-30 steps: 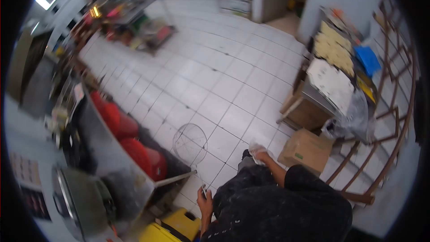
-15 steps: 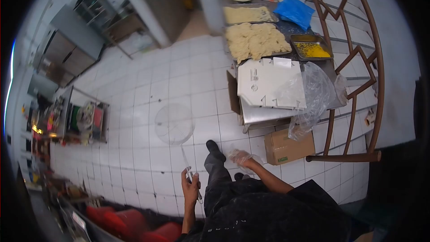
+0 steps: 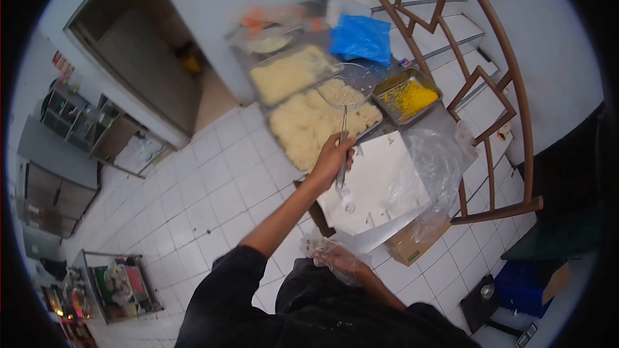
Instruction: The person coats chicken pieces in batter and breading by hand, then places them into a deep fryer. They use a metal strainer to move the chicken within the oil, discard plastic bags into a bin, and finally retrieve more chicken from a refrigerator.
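Note:
My left hand (image 3: 333,162) is closed round the handle of a round wire skimmer (image 3: 346,87). The skimmer's mesh hangs over a tray heaped with pale, crumbly food (image 3: 296,125), near a metal pan of yellow pieces (image 3: 412,98). Beneath the handle lies a white cardboard sheet (image 3: 380,187). Low in the view, close to my body, my right hand (image 3: 338,259) wears a clear plastic glove; its fingers look partly spread and hold nothing visible.
A second pale tray (image 3: 290,74) and a blue plastic bag (image 3: 362,38) lie at the back. Clear plastic (image 3: 438,161) covers the table's right side above a cardboard box (image 3: 412,245). A brown metal railing (image 3: 525,122) stands at right, with stairs behind it.
My left hand has swung from over the floor to over the table, carrying the skimmer. The view has turned, and my right hand remains low near my body.

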Demonstrator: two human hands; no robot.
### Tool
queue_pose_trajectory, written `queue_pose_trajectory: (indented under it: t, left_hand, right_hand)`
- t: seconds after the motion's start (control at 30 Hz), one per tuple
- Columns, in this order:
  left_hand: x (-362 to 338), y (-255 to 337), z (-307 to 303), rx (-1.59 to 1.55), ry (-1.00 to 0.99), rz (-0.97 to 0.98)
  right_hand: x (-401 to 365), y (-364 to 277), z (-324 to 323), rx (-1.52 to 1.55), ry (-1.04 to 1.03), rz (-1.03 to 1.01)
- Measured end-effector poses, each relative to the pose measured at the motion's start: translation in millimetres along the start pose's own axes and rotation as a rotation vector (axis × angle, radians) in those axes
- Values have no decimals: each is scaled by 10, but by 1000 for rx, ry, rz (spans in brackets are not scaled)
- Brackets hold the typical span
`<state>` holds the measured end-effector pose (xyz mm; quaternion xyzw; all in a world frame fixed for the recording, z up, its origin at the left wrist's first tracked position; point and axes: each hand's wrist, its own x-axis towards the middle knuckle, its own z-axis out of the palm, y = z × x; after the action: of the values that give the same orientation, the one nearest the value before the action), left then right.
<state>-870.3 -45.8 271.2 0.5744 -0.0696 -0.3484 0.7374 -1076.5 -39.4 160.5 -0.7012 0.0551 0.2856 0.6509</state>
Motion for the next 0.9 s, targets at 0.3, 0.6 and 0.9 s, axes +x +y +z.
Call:
queue_pose_trajectory:
  t: [0.3,0.6,0.9]
  left_hand:
    - [2504,-249,503,-113,-153,-104]
    - [2315,-49,376,168,-436,-65]
    - [-893,-332,-2087,547,-81,15]
  right_hand:
    - [-26,597,-298,677,254,-96]
    - [119,62,-399,748,324,51]
    - [1098,-525,19,442,-46,49]
